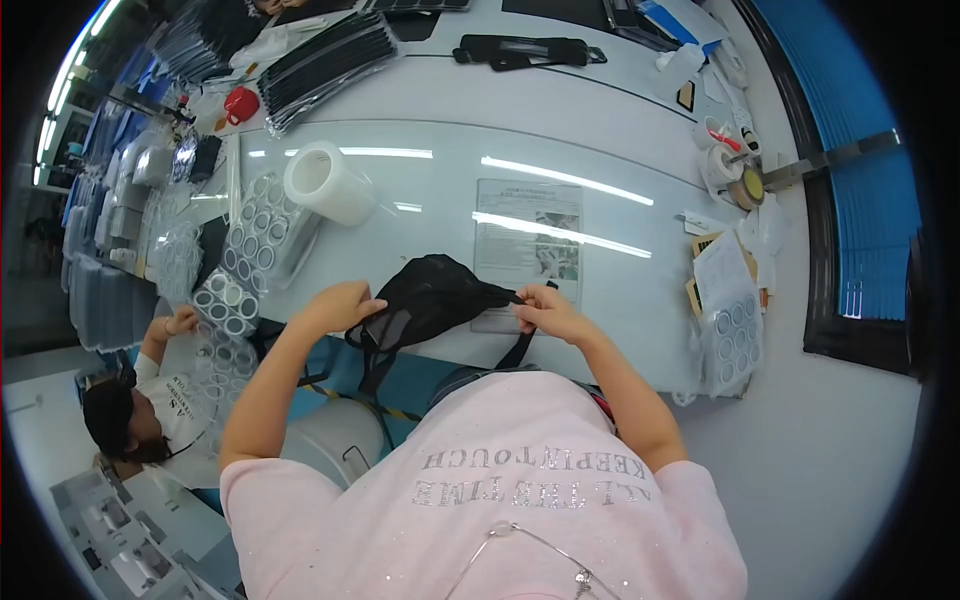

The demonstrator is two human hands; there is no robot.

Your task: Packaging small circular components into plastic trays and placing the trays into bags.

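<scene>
A black fabric bag (425, 298) with dangling straps, shaped like a waist pack, is stretched between my hands at the table's near edge. On its left edge, my left hand (345, 305) pinches the fabric between thumb and fingers. At the narrow right end, my right hand (545, 310) is closed on the bag, beside a black strap (516, 350) that hangs over the table edge. Other straps drop below the bag on the left. Behind my right hand, a printed sheet (505, 215) lies under the glossy tabletop.
A clear film roll (325, 180) stands left of centre, beside bubble-wrap packs of rings (262, 235). More wrapped rings (730, 345) lie at the right edge near tape rolls (745, 188). Flat black pouches (530, 50) are at the back. Another person (150, 420) works at left.
</scene>
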